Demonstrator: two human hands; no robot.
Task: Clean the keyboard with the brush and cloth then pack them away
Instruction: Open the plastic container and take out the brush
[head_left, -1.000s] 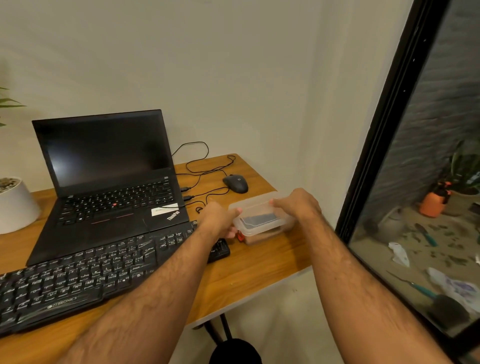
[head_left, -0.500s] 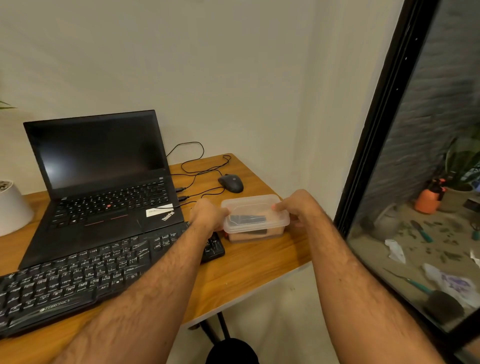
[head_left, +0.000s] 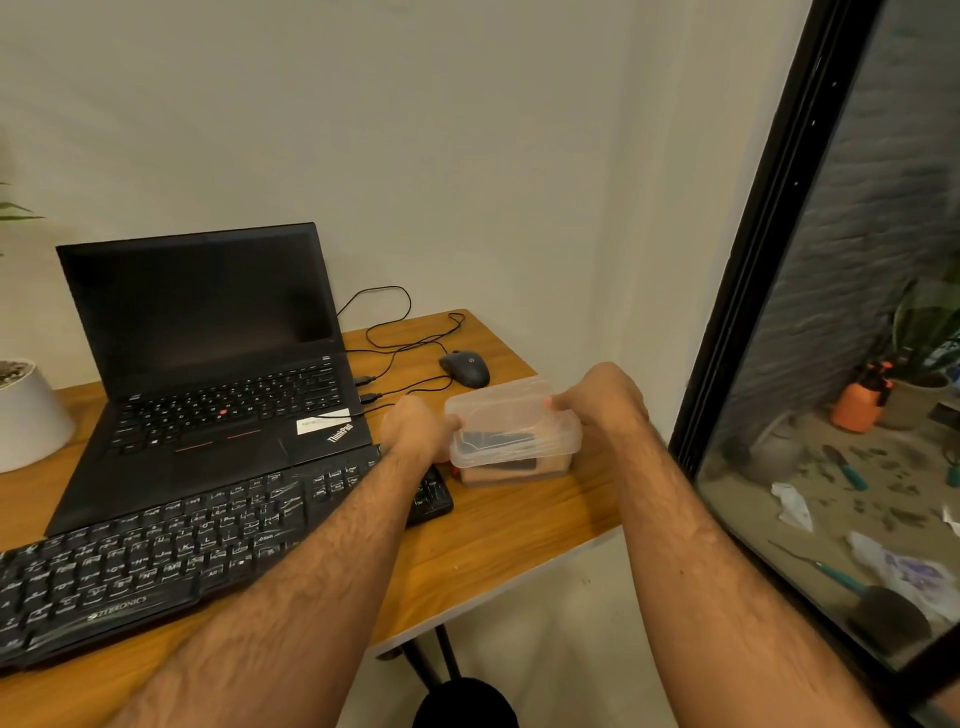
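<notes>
At the bench's (head_left: 509, 540) left edge stands a white plant pot (head_left: 26, 415). Next along, an open black laptop (head_left: 208, 364) sits toward the back, its screen dark. In front of it the black keyboard (head_left: 156, 556) lies slanted along the front edge, its right end passing under the left forearm. Black cables (head_left: 395, 332) loop across the back right corner, and a dark mouse (head_left: 465, 368) lies there near the back edge.

The left hand (head_left: 415, 428) reaches over the keyboard's right end, and its grip is curled round the left end of a clear plastic container (head_left: 511, 441) that sits near the bench's right edge, just beside the keyboard. The container's clear lid (head_left: 504, 410) is tilted, its far side raised above the rim. Inside, dark items show through the plastic, too blurred to tell brush from cloth. The right hand (head_left: 602, 402) holds the right end, fingers pinching the lid's edge.

Beyond the right edge, a black-framed glass pane (head_left: 831, 415) shows sandy ground with an orange sprayer (head_left: 857, 400).
</notes>
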